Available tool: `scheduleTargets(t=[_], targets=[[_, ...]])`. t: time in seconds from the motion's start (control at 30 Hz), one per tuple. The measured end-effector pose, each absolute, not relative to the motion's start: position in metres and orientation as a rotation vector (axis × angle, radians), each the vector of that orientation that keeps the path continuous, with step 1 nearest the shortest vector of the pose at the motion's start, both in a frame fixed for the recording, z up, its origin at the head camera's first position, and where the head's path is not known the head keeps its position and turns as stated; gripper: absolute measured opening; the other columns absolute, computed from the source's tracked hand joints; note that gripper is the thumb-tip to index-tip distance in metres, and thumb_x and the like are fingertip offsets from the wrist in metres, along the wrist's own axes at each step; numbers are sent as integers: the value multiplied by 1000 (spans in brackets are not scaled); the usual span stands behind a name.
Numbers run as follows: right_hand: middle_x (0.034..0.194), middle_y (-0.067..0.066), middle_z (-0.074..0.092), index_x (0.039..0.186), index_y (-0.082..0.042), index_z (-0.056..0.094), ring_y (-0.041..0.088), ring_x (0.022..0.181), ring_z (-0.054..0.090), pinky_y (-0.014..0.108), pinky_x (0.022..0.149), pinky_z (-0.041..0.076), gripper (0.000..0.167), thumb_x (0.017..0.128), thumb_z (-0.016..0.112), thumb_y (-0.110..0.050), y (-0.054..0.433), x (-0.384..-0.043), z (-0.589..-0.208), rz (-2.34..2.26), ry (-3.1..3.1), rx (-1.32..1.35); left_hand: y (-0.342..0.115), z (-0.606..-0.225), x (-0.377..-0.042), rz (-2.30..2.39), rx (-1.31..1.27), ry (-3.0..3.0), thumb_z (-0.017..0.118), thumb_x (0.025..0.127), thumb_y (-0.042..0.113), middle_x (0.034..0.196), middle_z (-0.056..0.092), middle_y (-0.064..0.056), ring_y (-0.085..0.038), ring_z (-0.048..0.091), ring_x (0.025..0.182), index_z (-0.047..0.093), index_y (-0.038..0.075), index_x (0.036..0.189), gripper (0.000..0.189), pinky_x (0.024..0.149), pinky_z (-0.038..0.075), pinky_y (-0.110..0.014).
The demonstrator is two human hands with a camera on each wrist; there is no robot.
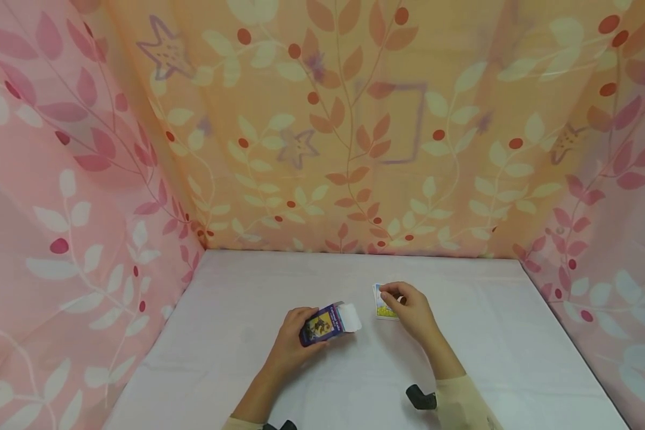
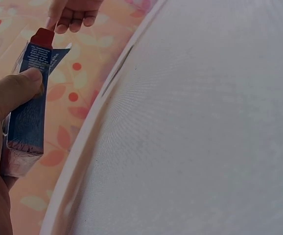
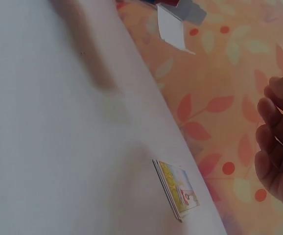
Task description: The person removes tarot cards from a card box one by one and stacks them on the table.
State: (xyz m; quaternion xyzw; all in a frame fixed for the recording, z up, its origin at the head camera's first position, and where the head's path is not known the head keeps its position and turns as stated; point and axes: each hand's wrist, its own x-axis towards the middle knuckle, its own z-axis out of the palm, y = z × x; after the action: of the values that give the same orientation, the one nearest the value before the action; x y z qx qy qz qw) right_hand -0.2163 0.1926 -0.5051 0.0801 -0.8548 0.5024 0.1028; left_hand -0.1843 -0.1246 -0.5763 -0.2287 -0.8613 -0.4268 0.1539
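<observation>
My left hand (image 1: 291, 337) grips a small dark blue card box (image 1: 321, 325) with a picture on its front. The box is tilted above the table, its white end flap (image 1: 350, 317) folded out toward the right. In the left wrist view the thumb presses on the box's printed narrow side (image 2: 29, 112), and a red tab (image 2: 42, 37) stands up at its end. A small stack of picture cards (image 3: 178, 188) lies on the table. Above the stack, apart from it, my right hand (image 1: 416, 312) hovers with loosely bent fingers and nothing in them, partly covering the cards in the head view.
A white cloth covers the table (image 1: 236, 286). Patterned curtains enclose it: an orange one (image 1: 333, 197) at the back and pink ones at the left (image 1: 113, 257) and right (image 1: 602, 251). Black wrist pieces (image 1: 421, 397) show near the sleeves.
</observation>
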Motion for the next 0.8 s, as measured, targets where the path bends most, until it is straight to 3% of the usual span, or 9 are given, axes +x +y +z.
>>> scheduleTargets(t=[0.23,0.57,0.8], targets=[[105,5,72,112,-10,75,16,90,60,22,74,50,25,97,72,-30,189,-200,-499,1691,-2458,176,-124,-577,-185,-1229,-665,-2467,92,76,37,137,55,7,-14,52,126,57,13,142,78,104,50,-40],[104,14,71,111,-4,73,13,86,61,23,73,52,16,98,69,-14,173,-184,-494,1769,-2431,195,-124,-575,-184,-1239,-672,-2460,92,76,37,137,55,8,-13,51,127,57,16,142,77,105,49,-40],[94,2,71,103,-13,75,11,82,61,23,73,51,9,96,73,-18,163,-183,-498,1681,-2438,271,-124,-575,-185,-1244,-688,-2464,91,77,38,138,55,8,-12,51,128,56,20,143,77,106,49,-39]])
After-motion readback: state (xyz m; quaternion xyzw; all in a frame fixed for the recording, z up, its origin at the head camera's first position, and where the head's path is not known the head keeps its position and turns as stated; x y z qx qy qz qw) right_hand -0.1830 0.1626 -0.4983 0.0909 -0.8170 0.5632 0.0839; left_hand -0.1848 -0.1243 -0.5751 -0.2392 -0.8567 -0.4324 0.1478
